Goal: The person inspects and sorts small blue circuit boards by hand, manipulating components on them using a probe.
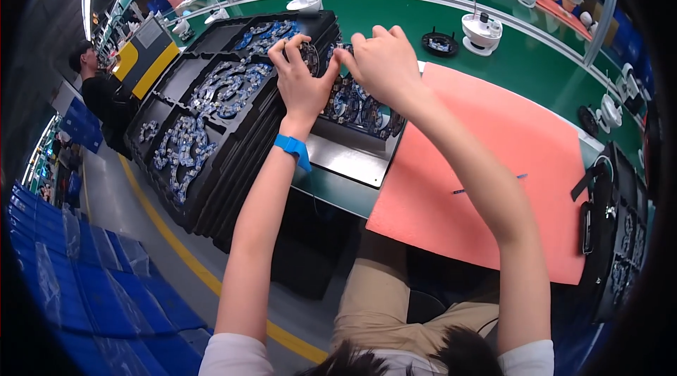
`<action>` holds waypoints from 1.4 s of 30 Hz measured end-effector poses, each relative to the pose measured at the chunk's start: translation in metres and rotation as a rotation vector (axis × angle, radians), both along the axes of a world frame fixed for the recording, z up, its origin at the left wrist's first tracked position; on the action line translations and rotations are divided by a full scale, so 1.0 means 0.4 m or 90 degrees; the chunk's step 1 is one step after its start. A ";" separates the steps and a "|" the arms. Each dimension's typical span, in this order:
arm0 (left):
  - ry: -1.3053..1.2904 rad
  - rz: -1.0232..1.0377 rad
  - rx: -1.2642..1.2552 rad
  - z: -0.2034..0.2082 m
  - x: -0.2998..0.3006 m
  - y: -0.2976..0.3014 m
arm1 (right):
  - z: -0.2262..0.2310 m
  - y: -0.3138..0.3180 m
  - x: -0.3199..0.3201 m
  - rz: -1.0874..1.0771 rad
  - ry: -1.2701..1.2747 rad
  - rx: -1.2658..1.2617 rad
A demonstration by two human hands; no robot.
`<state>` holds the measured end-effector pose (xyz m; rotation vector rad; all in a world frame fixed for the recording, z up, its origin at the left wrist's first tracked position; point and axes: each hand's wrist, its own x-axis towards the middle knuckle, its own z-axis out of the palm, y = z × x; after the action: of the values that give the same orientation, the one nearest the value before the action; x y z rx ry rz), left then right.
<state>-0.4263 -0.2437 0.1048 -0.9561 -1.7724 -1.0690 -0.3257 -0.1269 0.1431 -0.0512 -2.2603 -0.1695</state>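
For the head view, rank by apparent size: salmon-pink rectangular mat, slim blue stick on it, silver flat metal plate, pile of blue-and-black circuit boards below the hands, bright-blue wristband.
1. Mat
2. Metal plate and circuit boards: too alike, both partly covered
3. Wristband
4. Blue stick, partly hidden

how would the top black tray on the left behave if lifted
The tray would probably hold its shape, judging by its raised, moulded walls. The blue circuit boards may slide if it tilts, as they lie in loose heaps. It could feel lopsided, since the boards are unevenly spread.
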 end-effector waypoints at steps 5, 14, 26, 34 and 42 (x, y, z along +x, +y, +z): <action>0.067 0.001 0.025 0.025 -0.023 -0.017 | 0.030 -0.019 -0.004 0.011 0.007 0.026; 0.038 -0.016 0.054 0.005 -0.036 -0.019 | 0.042 -0.026 -0.006 0.038 -0.003 0.061; 0.043 -0.041 0.059 -0.041 -0.039 -0.021 | 0.009 -0.034 -0.001 0.047 -0.005 0.049; 0.058 -0.028 0.074 -0.021 -0.051 -0.023 | 0.036 -0.052 -0.001 0.039 0.016 0.040; 0.040 -0.024 0.070 -0.053 -0.056 -0.016 | 0.016 -0.050 -0.010 0.032 -0.006 0.050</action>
<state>-0.4489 -0.2501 0.0834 -0.9488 -1.6343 -1.1357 -0.3298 -0.1470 0.1494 0.0490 -2.2603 -0.2324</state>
